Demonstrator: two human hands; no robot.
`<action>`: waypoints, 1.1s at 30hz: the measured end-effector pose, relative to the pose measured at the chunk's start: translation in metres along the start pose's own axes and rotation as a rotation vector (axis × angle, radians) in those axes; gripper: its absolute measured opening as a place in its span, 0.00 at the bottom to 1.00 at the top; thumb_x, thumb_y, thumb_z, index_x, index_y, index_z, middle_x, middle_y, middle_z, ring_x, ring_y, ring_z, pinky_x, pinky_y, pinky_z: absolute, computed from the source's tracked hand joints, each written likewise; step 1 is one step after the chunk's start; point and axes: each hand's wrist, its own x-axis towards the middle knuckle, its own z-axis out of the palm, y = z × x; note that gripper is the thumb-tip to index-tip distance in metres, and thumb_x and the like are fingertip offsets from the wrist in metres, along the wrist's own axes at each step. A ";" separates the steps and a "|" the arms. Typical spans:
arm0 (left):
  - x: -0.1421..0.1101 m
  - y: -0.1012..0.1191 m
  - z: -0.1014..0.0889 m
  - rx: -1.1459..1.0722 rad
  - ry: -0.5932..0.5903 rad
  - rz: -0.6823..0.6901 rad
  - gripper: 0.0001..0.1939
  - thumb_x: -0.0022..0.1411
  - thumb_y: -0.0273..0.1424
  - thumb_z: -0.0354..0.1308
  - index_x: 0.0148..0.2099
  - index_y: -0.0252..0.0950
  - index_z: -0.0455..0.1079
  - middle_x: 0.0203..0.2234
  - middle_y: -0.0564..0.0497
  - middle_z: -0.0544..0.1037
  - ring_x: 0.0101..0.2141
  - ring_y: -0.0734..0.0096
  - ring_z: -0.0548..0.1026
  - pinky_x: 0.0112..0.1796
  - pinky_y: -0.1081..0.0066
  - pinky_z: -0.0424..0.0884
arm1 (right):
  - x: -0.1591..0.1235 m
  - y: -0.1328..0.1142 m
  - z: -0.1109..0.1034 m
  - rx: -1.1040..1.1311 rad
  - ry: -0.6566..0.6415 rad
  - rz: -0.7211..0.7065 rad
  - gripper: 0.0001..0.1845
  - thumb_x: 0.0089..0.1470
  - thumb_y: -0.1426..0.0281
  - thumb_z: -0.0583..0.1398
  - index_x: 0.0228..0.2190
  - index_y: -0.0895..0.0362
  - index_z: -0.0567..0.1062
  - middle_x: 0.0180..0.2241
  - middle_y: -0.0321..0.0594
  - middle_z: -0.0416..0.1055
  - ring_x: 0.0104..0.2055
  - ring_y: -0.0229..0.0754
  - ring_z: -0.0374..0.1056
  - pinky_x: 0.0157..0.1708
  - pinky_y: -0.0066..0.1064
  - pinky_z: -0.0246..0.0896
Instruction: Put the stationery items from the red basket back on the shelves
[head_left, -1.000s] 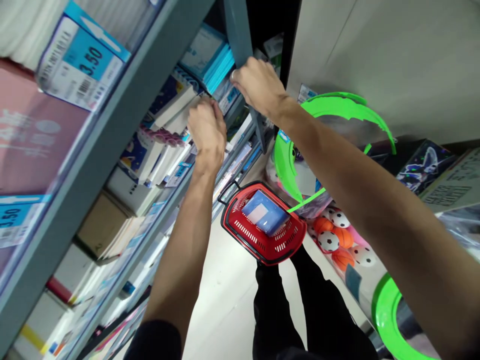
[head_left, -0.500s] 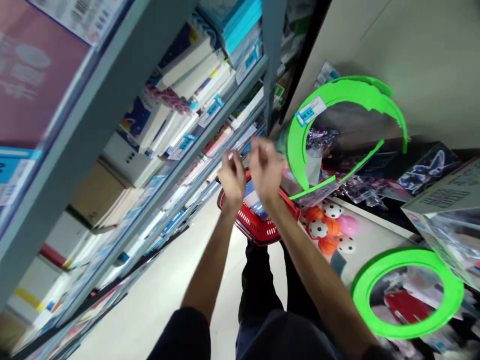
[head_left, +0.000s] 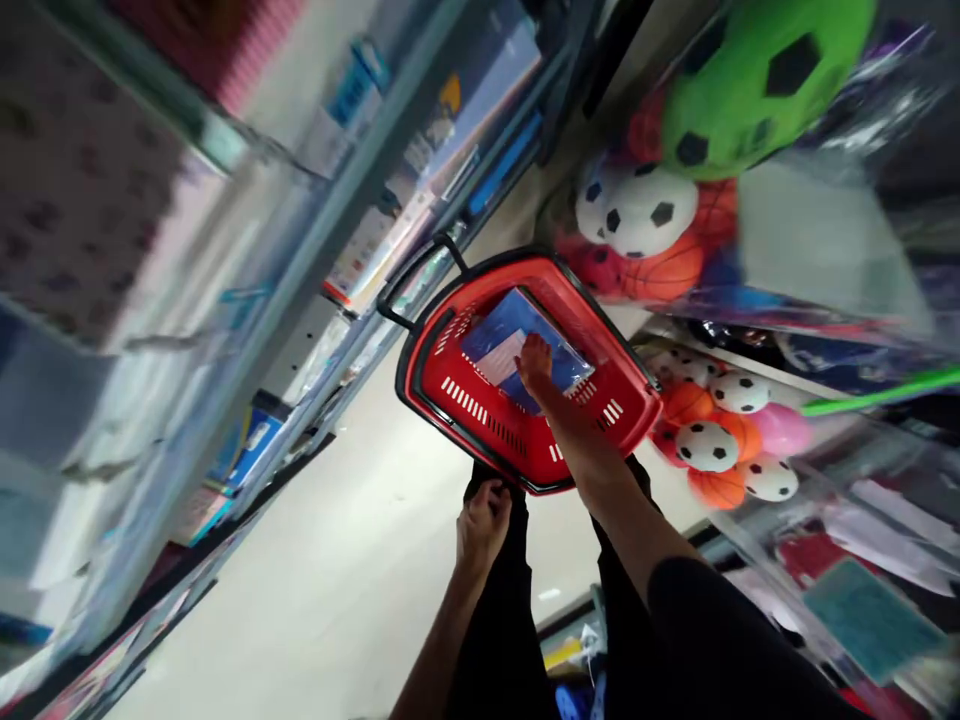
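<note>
A red shopping basket (head_left: 540, 468) with a black rim stands on the floor before my legs. Inside it lies a flat blue packet (head_left: 491, 335) in shiny clear wrap with a pale label. My right hand (head_left: 534, 360) reaches down into the basket, over the packet, fingers apart; whether it touches the packet is hard to tell. Close below the basket's near rim is my left hand (head_left: 484, 520), its fingers curled in. Whatever those fingers hold, if anything, is hidden.
Shelves of books and boxes run along the left, with a grey shelf edge (head_left: 300, 260). The basket's black handle (head_left: 409, 265) leans toward them. On the right are toy balls (head_left: 706, 446), a green ball (head_left: 765, 90) and a bright green rim (head_left: 877, 395).
Both hands were raised together above the basket. The right has gone down into it, and the left has dropped toward my leg. My view has tilted down, closer to the basket.
</note>
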 end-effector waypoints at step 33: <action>-0.221 0.243 -0.184 -1.188 -0.047 0.672 0.34 0.66 0.46 0.69 0.69 0.41 0.67 0.60 0.43 0.80 0.59 0.50 0.79 0.56 0.59 0.79 | -0.378 -0.025 -0.312 1.126 0.127 -0.340 0.15 0.59 0.53 0.70 0.41 0.49 0.81 0.34 0.37 0.79 0.28 0.44 0.72 0.30 0.39 0.75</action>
